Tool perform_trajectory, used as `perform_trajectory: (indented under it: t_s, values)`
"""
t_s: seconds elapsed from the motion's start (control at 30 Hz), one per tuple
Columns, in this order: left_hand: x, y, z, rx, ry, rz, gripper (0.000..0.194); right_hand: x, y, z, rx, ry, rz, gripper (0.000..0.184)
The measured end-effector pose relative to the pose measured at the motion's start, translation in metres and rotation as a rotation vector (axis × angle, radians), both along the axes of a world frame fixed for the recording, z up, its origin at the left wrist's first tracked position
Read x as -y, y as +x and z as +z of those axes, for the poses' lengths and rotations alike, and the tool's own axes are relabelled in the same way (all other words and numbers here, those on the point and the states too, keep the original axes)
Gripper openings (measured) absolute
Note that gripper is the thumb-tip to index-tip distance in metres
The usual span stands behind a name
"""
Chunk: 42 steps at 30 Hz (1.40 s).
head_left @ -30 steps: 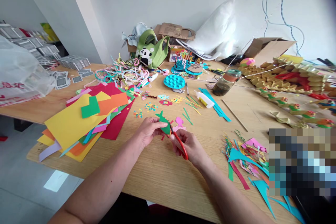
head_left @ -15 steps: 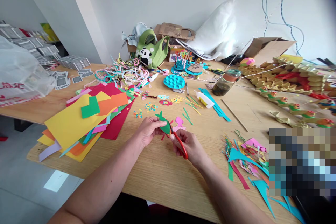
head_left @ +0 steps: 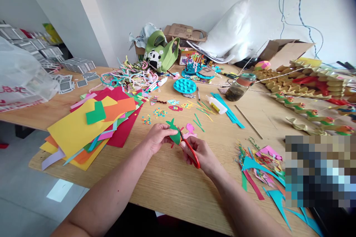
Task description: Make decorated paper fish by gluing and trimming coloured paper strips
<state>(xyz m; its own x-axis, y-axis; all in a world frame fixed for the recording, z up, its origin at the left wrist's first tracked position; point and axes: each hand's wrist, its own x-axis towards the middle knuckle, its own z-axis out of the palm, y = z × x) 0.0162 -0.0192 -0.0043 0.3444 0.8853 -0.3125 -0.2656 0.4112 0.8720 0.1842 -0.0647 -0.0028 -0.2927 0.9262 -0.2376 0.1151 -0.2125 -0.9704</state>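
Over the front of the wooden table, my left hand (head_left: 159,137) pinches a green paper fish (head_left: 174,135) between thumb and fingers. My right hand (head_left: 200,153) grips red-handled scissors (head_left: 194,154), whose blades lie along the right edge of the green paper. Just behind the hands are a pink paper fish (head_left: 190,128) and thin green paper strips (head_left: 197,119). Farther back lie a red paper fish (head_left: 175,108), a yellow one (head_left: 187,106) and a pale blue one (head_left: 172,102). Small paper dots (head_left: 160,112) are scattered to their left.
Coloured paper sheets (head_left: 72,126) are piled on the left, and paper scraps (head_left: 258,166) on the right. Behind stand a glue bottle (head_left: 217,105), a blue egg-carton disc (head_left: 184,86), a jar of dark liquid (head_left: 238,88) and a green panda bag (head_left: 160,57). A wooden stick (head_left: 249,122) lies right.
The green paper fish has turned slightly in my left hand and shifted a little to the right. The scissor blades have moved slightly along its edge.
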Motion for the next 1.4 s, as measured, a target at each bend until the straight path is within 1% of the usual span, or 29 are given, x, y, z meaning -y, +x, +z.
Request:
perform_trajectory:
  t_s: [0.17,0.3,0.7,1.03,1.4]
  values:
    - [-0.0004,-0.0009,-0.0008,-0.015,0.002,-0.02,0.022,0.0002,0.0008,0.0011,0.023,-0.001,0.009,0.044]
    - [-0.0007,-0.001,-0.0012,-0.02,-0.008,-0.009,0.02,0.0003,0.0013,0.0023,0.047,0.004,0.008,0.044]
    - [-0.0008,-0.0014,-0.0024,-0.022,-0.014,-0.011,0.02,-0.0005,0.0005,0.003,0.079,0.022,-0.002,0.045]
    - [-0.001,-0.0016,-0.0015,-0.018,-0.014,-0.026,0.021,0.0005,0.0018,0.0018,0.019,0.004,0.022,0.044]
    - [-0.0019,-0.0026,-0.0045,-0.021,-0.006,-0.016,0.022,-0.0001,0.0018,0.0011,0.048,0.022,0.021,0.046]
